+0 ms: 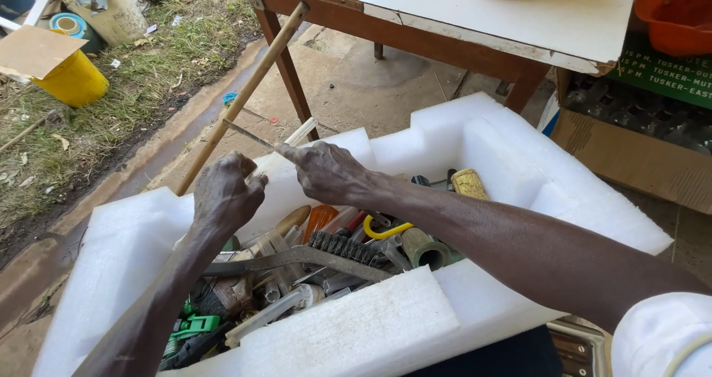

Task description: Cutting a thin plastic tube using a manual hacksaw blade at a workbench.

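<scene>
We are leaning over a white foam box (415, 325) packed with tools, both arms stretched out above it. Our right hand (326, 173) pinches the near end of a thin metal blade (248, 134), thumb and fingertips closed tight on it, so the strip juts up and away to the left, clear of the clutter below. Our left hand (225, 195) is curled into a loose fist just beside it; the fingers are closed, and they seem to wrap the lower end of a pale stick (297, 134) that slants up behind the blade, though the knuckles hide the grip itself, so we cannot tell for sure. The two hands sit close together over the box's far left wall, probably so the blade and stick can be brought against each other at a steady height. Beneath them the box holds a wire brush (341, 246), a yellow hook-shaped handle (386, 231), a wooden handle (291, 220), green plastic clips (194, 325) and a long flat metal bar (297, 260) lying across the heap. A long wooden pole (245, 95) leans against the brown table (475, 32) beyond, and a yellow bucket (74, 80) stands on the grass at far left.
</scene>
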